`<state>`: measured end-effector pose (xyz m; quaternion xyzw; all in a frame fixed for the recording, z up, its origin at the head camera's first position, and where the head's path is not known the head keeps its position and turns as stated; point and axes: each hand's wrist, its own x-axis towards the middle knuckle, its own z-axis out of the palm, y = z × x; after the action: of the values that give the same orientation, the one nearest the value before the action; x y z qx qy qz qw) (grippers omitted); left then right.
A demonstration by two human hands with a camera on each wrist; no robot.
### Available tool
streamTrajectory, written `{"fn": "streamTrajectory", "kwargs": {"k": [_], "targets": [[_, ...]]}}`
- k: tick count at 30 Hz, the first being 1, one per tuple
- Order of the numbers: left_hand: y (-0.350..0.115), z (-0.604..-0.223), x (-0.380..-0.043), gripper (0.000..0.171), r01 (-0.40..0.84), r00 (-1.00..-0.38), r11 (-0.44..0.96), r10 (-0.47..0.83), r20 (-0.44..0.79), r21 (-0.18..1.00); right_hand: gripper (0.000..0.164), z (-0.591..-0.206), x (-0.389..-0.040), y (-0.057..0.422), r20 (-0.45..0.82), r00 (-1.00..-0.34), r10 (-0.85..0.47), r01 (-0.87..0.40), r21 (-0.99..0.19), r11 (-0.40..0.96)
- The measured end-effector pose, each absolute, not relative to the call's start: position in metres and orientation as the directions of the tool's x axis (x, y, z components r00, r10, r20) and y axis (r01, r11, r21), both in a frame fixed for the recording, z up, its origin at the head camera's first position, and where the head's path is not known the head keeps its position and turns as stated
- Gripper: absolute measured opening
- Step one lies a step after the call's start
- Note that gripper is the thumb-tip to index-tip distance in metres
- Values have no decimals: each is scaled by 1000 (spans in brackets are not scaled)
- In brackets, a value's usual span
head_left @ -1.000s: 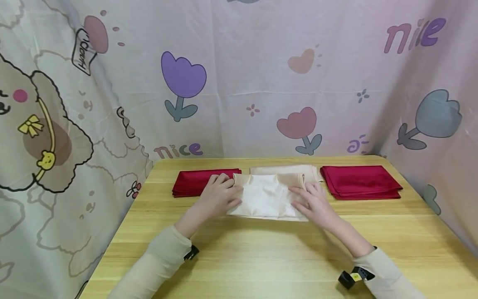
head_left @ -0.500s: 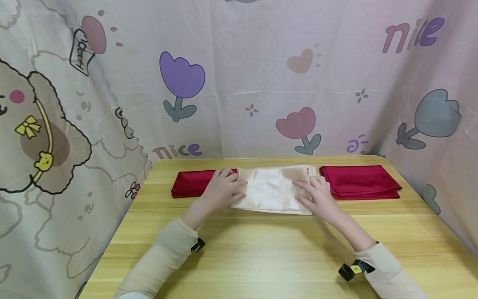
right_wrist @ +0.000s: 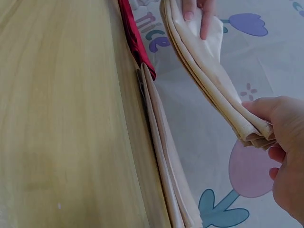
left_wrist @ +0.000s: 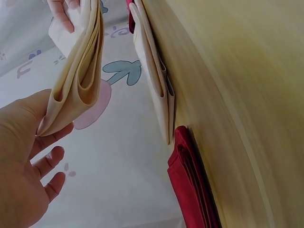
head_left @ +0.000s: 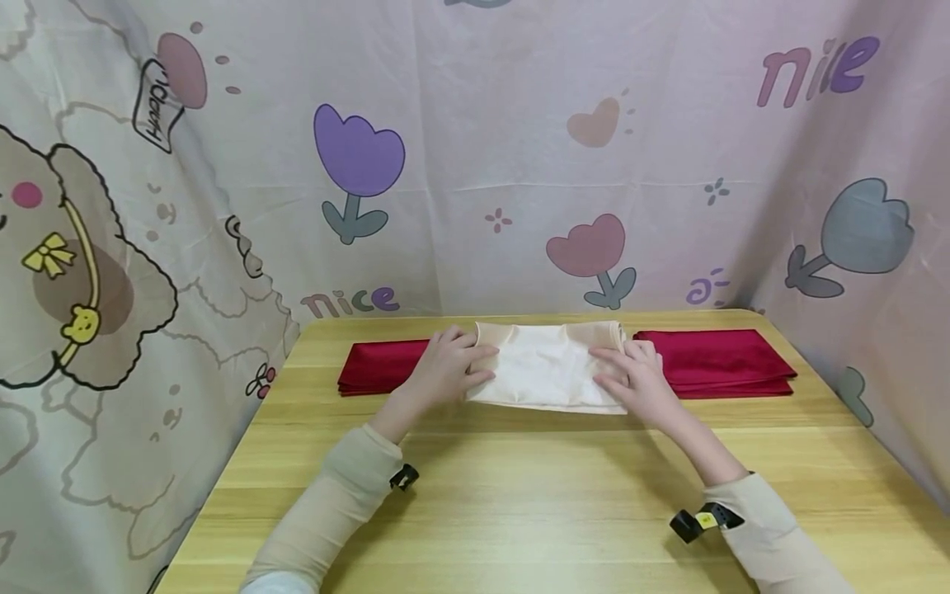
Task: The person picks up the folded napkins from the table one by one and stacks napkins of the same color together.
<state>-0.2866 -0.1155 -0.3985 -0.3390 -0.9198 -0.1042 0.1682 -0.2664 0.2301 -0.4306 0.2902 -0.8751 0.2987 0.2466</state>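
Note:
A folded cream satin cloth is held up between both hands, its many layers showing at the edges in the wrist views. At its left end my left hand pinches it between thumb and fingers. My right hand grips the opposite end the same way. Below it, apart from it in both wrist views, a second folded cream cloth lies on the table; in the head view the held cloth hides it.
On the wooden table, a folded dark red cloth lies to the left. Another folded red cloth lies to the right, partly behind the right hand. A printed curtain hangs behind the table's far edge.
Both hands have carried the held cream cloth away from me and slightly right. It now covers the view of the other cream cloth, which showed behind it earlier.

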Motion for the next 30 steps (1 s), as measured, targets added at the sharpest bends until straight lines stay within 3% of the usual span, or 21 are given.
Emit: {"fn": "streamTrajectory", "kwargs": {"k": [8,16,30], "targets": [[-110,-403,-295,35,706,-647,706,610,457,58,39,-431,-276,238,603,-713,-358,-652,-381,655],[-105,-407,-302,34,704,-645,708,605,467,56,38,-435,-282,241,612,-708,-353,-654,-379,654],[-97,-414,-319,34,700,-651,713,611,450,44,34,-439,-295,248,539,-776,-327,-591,-441,675]]}}
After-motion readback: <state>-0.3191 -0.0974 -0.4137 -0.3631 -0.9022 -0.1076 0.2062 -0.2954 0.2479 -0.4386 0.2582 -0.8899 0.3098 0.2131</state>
